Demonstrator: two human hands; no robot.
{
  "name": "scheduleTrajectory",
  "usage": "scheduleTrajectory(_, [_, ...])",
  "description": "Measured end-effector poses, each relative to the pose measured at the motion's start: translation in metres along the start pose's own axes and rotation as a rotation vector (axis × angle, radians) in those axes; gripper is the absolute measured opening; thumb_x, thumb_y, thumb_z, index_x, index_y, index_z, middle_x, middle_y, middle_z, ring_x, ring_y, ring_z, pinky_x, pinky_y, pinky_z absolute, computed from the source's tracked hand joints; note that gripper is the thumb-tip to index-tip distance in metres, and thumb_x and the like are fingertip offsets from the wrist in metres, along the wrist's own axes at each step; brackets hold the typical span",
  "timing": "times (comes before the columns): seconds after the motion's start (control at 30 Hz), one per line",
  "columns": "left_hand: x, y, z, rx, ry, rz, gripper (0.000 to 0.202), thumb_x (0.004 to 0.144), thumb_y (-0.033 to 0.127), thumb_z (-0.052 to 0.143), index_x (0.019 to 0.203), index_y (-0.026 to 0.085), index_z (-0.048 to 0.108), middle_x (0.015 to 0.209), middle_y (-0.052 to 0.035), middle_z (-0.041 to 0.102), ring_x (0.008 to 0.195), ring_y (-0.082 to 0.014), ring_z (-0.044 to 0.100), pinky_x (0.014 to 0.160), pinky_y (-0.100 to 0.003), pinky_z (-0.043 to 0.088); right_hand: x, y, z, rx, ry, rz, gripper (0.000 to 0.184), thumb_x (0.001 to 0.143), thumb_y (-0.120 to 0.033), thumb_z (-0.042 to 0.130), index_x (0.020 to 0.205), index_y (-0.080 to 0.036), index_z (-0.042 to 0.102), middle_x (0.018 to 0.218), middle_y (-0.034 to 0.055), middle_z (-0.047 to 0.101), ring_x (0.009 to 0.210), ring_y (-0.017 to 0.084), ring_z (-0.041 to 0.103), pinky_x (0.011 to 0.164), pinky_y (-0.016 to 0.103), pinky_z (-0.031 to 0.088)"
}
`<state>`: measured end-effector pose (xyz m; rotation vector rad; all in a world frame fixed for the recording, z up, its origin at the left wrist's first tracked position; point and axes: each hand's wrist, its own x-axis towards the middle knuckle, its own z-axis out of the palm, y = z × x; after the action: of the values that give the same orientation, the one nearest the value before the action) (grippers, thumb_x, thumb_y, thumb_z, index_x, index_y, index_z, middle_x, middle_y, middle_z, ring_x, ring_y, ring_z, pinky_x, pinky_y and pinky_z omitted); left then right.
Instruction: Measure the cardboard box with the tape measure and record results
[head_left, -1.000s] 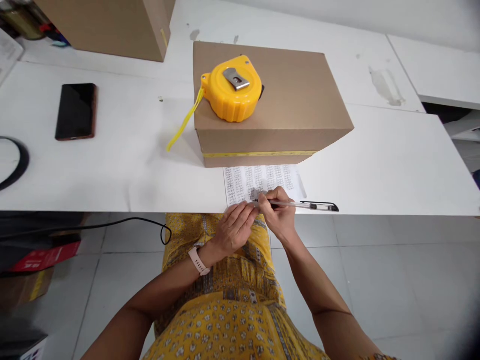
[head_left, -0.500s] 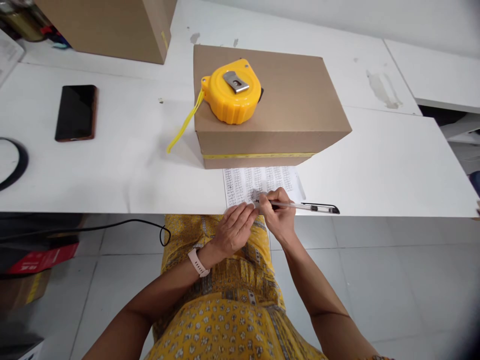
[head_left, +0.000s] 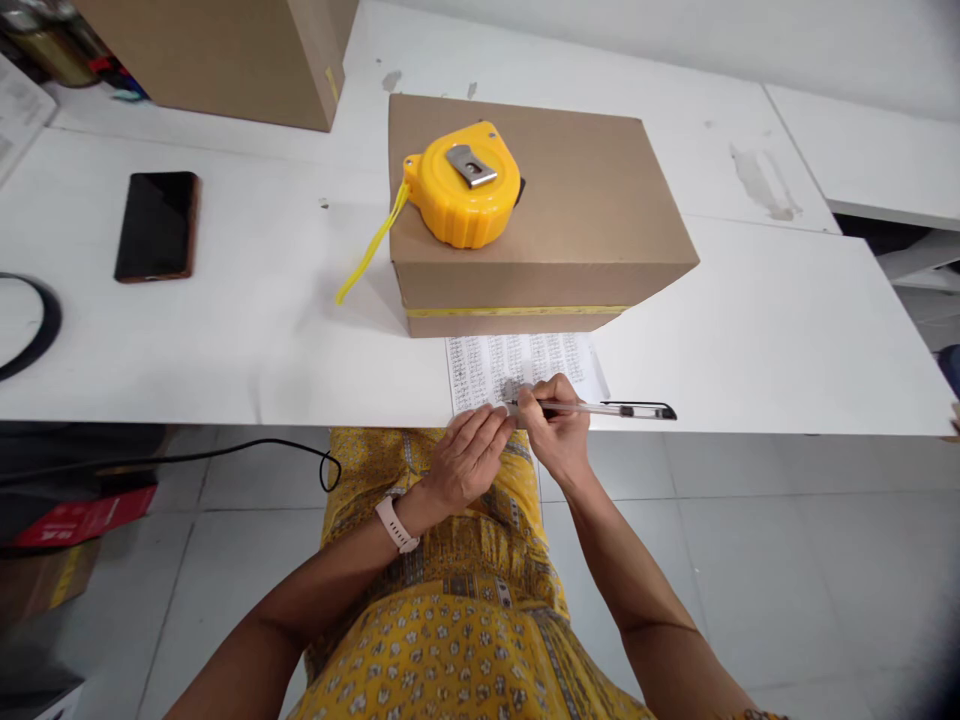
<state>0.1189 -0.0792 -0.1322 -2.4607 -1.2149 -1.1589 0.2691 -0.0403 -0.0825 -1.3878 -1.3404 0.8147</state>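
Note:
A pen with a clear barrel and black cap end is gripped in my right hand, its tip down on a sheet of paper. Columns of small handwriting cover the sheet, and its far part is hidden by a cardboard box. My left hand lies flat with fingers stretched over the sheet's near edge, close beside the pen tip. On top of the box, toward its left side, rests a yellow tape measure with a metal clip and a wrist cord hanging over the box's edge.
On the white table, a phone lies to the left, near a round black-rimmed object. Another cardboard box stands behind it. A black cable runs below the table's front edge.
Both hands stay at the same place on the paper. The pen's rear end has shifted very slightly. The view has moved a little; the box and tape measure rest where they were.

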Motion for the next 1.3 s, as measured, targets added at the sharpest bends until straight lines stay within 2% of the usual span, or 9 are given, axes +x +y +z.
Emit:
scheduleTrajectory(0.1, [0.004,0.000,-0.003,0.018,0.001,0.005,0.037,0.095,0.010,0.052,0.130,0.010,0.064,0.119,-0.0107,0.076,0.118,-0.0213,0.067,0.113,-0.037,0.044,0.004,-0.005,-0.006,0.069,0.000,0.033,0.032,0.091,-0.045,0.065,0.074,-0.023,0.049,0.063,-0.0048,0.049,0.058,0.011,0.047,0.056,0.026,0.041])
scheduleTrajectory(0.2, [0.006,0.001,-0.004,0.034,0.008,0.009,0.033,0.096,0.011,0.054,0.126,0.011,0.066,0.118,-0.0092,0.077,0.115,-0.0213,0.068,0.111,-0.036,0.045,0.010,-0.007,-0.013,0.158,-0.136,0.056,0.027,0.089,-0.048,0.068,0.091,-0.024,0.059,0.082,0.0002,0.064,0.075,0.015,0.062,0.070,0.030,0.051])
scheduleTrajectory(0.27, [0.007,0.001,-0.004,0.044,0.014,0.014,0.032,0.097,0.013,0.052,0.127,0.012,0.066,0.118,-0.0089,0.077,0.115,-0.0211,0.068,0.110,-0.036,0.045,0.014,-0.006,-0.016,0.151,-0.209,0.062,0.028,0.086,-0.047,0.072,0.096,-0.024,0.061,0.087,0.0015,0.067,0.078,0.016,0.064,0.071,0.031,0.052])
scheduleTrajectory(0.33, [0.006,0.001,-0.004,0.046,0.014,0.016,0.033,0.098,0.014,0.052,0.128,0.011,0.065,0.119,-0.0098,0.076,0.116,-0.0211,0.067,0.110,-0.037,0.046,0.016,-0.005,-0.015,0.092,-0.211,0.056,0.024,0.086,-0.044,0.072,0.089,-0.023,0.059,0.077,-0.0010,0.063,0.067,0.013,0.058,0.062,0.028,0.048])
scheduleTrajectory(0.4, [0.006,0.001,-0.004,0.046,0.013,0.020,0.033,0.097,0.013,0.053,0.128,0.010,0.065,0.118,-0.0108,0.076,0.117,-0.0216,0.067,0.109,-0.037,0.046,0.018,-0.005,-0.012,0.040,-0.178,0.028,0.024,0.088,-0.039,0.068,0.078,-0.023,0.053,0.064,-0.0052,0.051,0.055,0.010,0.047,0.052,0.024,0.039])
scheduleTrajectory(0.47, [0.005,0.000,-0.004,0.051,0.008,0.022,0.033,0.097,0.013,0.053,0.127,0.010,0.066,0.119,-0.0108,0.076,0.117,-0.0221,0.067,0.108,-0.038,0.047,0.018,-0.007,-0.008,0.014,-0.166,-0.014,0.027,0.087,-0.032,0.065,0.071,-0.023,0.045,0.057,-0.0078,0.040,0.049,0.009,0.037,0.047,0.023,0.031])
scheduleTrajectory(0.53, [0.005,0.000,-0.005,0.052,-0.001,0.023,0.032,0.097,0.012,0.053,0.126,0.011,0.067,0.120,-0.0105,0.075,0.117,-0.0224,0.067,0.108,-0.038,0.048,0.017,-0.008,-0.005,-0.001,-0.170,-0.042,0.026,0.085,-0.027,0.062,0.068,-0.024,0.042,0.055,-0.0087,0.035,0.048,0.008,0.033,0.046,0.023,0.027])
scheduleTrajectory(0.73, [0.004,0.000,-0.003,0.029,-0.001,0.021,0.034,0.096,0.011,0.053,0.128,0.009,0.065,0.120,-0.0122,0.075,0.119,-0.0226,0.066,0.109,-0.038,0.046,0.016,-0.007,-0.006,-0.041,-0.206,-0.039,0.020,0.084,-0.024,0.059,0.072,-0.024,0.043,0.053,-0.0090,0.037,0.046,0.008,0.033,0.044,0.022,0.026])
scheduleTrajectory(1.3, [0.005,0.001,-0.001,0.014,0.023,0.008,0.033,0.096,0.011,0.054,0.126,0.009,0.064,0.117,-0.0120,0.077,0.116,-0.0229,0.069,0.109,-0.038,0.045,0.015,0.000,-0.007,-0.074,-0.203,-0.041,0.021,0.084,-0.023,0.059,0.072,-0.024,0.042,0.054,-0.0092,0.037,0.046,0.008,0.033,0.045,0.021,0.027])
